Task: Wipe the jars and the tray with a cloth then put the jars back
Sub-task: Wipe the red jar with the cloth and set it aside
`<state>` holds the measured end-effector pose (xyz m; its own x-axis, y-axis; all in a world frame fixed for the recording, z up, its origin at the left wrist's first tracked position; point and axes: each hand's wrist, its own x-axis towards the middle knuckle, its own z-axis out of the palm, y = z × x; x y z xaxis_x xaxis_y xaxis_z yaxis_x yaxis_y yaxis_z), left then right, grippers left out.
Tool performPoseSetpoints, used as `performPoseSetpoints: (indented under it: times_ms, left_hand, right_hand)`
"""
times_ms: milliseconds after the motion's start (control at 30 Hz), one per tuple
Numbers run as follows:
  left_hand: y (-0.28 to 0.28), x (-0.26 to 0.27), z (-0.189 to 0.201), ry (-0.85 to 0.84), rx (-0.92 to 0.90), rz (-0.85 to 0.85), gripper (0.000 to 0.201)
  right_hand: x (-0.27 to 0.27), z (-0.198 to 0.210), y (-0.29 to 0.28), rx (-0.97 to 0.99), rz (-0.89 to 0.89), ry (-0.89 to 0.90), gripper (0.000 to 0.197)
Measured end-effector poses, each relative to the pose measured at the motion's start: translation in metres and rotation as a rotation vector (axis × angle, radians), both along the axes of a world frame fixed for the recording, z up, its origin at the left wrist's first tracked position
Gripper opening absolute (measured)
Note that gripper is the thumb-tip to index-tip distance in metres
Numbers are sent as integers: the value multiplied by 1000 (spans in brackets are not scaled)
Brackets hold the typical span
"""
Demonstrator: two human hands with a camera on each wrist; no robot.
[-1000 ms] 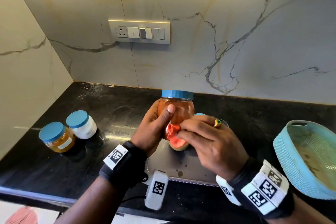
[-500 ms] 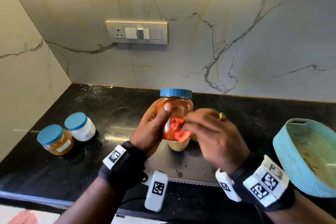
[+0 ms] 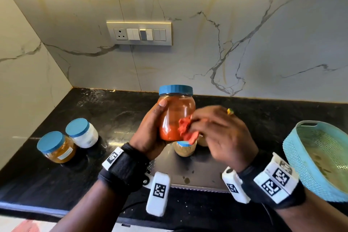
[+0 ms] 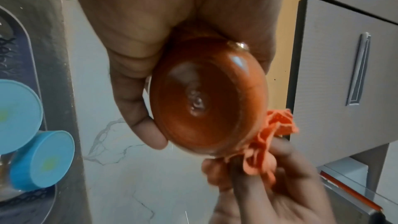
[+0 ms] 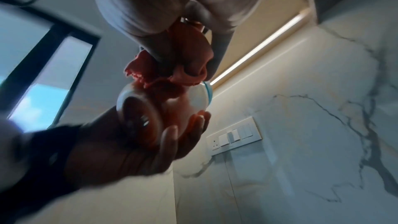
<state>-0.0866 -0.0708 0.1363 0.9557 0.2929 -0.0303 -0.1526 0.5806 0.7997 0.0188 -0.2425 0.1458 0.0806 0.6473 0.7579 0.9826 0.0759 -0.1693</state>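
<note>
My left hand [image 3: 150, 130] grips a blue-lidded jar of red powder [image 3: 175, 113] upright above the counter; its round base [image 4: 206, 94] fills the left wrist view. My right hand [image 3: 216, 133] pinches a bunched orange cloth [image 3: 185, 128] against the jar's right side, and the same cloth [image 5: 163, 77] shows in the right wrist view. Below them a steel tray [image 3: 199, 173] holds a small brown-filled jar [image 3: 185, 149], with another partly hidden behind my right hand. Two blue-lidded jars stand at left, one yellow [image 3: 56, 147], one white [image 3: 82, 133].
A turquoise woven basket [image 3: 308, 162] sits at the right edge of the black counter [image 3: 105, 115]. A switch panel [image 3: 139, 33] is on the marble wall behind. The counter's front edge runs just under my wrists.
The jar has risen slightly in my left hand. My right hand with the cloth has slid up from the jar's bottom to its right side.
</note>
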Motion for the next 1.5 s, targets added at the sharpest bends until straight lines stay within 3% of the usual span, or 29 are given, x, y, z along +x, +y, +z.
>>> performPoseSetpoints:
  times_ms: [133, 200, 433, 667, 767, 900, 1033, 1200, 1267, 1433, 1500]
  left_hand:
    - [-10, 4, 2, -18, 7, -32, 72]
    - [-8, 6, 3, -12, -3, -20, 71]
    - [4, 4, 6, 39, -18, 30, 60]
    - [4, 3, 6, 127, 189, 49, 54]
    - [1, 3, 6, 134, 251, 75, 52]
    - [-4, 5, 5, 177, 292, 97, 57]
    - [-8, 8, 4, 181, 277, 144, 60]
    - [-5, 9, -3, 167, 288, 259, 67]
    - [-6, 8, -6, 179, 290, 264, 62]
    - [-15, 9, -8, 186, 280, 211, 59]
    - [-16, 10, -5, 178, 263, 208, 61]
  right_hand:
    - [17, 15, 13, 147, -111, 253, 24]
    - [14, 15, 13, 151, -89, 324, 25]
    - [-6, 2, 6, 78, 8, 358, 26]
    - [-6, 0, 8, 42, -128, 198, 23]
    - [-11, 1, 9, 29, -214, 131, 31]
    - [6, 13, 17, 55, -282, 167, 29]
    - [2, 14, 16, 10, -227, 99, 26]
    - [-22, -5, 0, -129, -113, -231, 28]
    - [-19, -5, -4, -154, -99, -278, 26]
    - [11, 13, 8, 28, -220, 104, 20]
    - [11, 17, 9, 63, -235, 159, 20]
